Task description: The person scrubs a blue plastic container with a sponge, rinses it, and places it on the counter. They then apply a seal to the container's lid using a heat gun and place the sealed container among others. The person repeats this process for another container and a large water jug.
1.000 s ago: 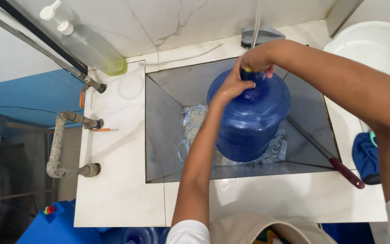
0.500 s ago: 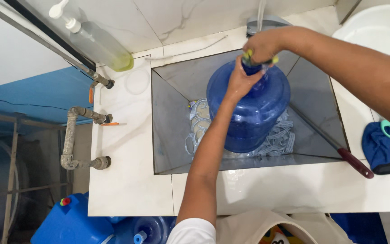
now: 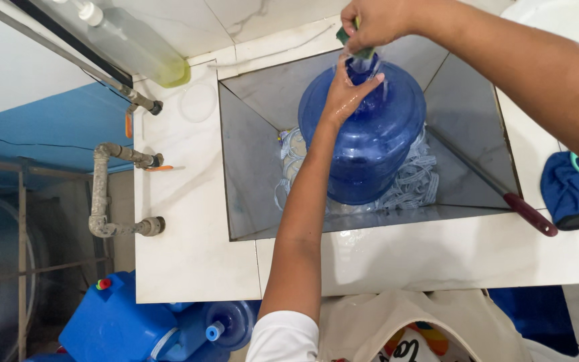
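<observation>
A large blue water jug (image 3: 370, 144) stands in a grey tiled sink basin (image 3: 252, 174), on a white mesh mat (image 3: 417, 184). My left hand (image 3: 346, 94) grips the jug's neck and shoulder. My right hand (image 3: 373, 23) is closed on a green scrub pad (image 3: 363, 50) pressed at the jug's mouth. Both forearms are wet.
A clear bottle of yellowish liquid (image 3: 139, 50) lies on the white counter (image 3: 182, 221) at the back left. A long tool with a dark red handle (image 3: 527, 214) leans in the basin's right corner. A blue cloth (image 3: 564, 191) sits at right. Grey pipes (image 3: 105, 194) and blue containers (image 3: 122, 322) are at left below.
The view has shifted so the jug sits further right and higher. My right hand moved up over the jug's mouth with the green pad; my left hand stays on the neck.
</observation>
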